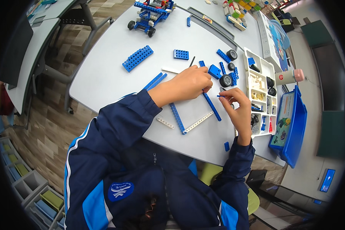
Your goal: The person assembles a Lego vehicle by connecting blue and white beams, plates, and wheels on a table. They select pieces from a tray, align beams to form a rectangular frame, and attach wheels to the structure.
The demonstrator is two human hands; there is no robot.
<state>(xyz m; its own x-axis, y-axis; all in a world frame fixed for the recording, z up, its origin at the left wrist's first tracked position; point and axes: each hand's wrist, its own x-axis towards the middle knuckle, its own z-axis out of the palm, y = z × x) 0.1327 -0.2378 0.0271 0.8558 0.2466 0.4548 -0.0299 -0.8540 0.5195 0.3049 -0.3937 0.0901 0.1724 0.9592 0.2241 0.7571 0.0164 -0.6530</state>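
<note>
Fingers (227, 96) of the right hand (237, 111) pinch a small blue pin (219, 96) just above the frame (191, 115) of two blue beams and one white beam lying mid-desk (103, 76). Left hand (189, 82) presses closed on the far beam's end. The pin could slip and roll off, I judge. Two loose wheels (226, 80) sit beside one sorting tray (261, 69).

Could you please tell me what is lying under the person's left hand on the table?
A long blue beam runs out from beneath the left hand; its upper end and anything else there are covered.
</note>
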